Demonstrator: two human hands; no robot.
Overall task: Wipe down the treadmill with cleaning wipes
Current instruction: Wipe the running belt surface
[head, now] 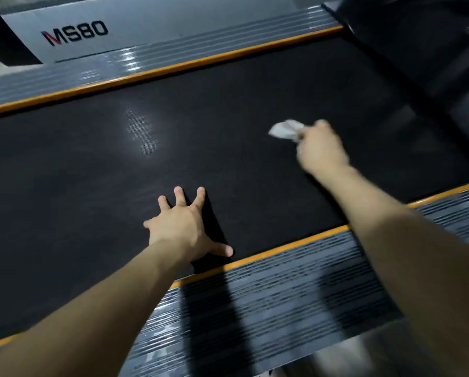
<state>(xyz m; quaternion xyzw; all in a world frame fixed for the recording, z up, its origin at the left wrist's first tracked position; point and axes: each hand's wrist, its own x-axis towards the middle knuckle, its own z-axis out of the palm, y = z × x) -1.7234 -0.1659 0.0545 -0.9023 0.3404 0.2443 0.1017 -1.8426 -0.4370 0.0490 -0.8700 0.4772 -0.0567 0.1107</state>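
On the treadmill belt (227,91), a wipe is held down for wiping.

The crumpled white cleaning wipe (286,129) is pinched in the curled fingers (302,136) of the right hand (321,149), toward the far right part of the belt. It looks to be touching the belt, though blur makes this hard to tell. The left hand (183,227) is laid flat on the belt near the orange strip (268,253), its fingers (179,195) spread wide and nothing held. The belt-wiping step seems to be in hand. Next, the wipe would need to be pushed across the rest of the belt. The grey ribbed side rail (282,300) and the far rail (173,54) by the MS80 label (75,32) would need wiping too.
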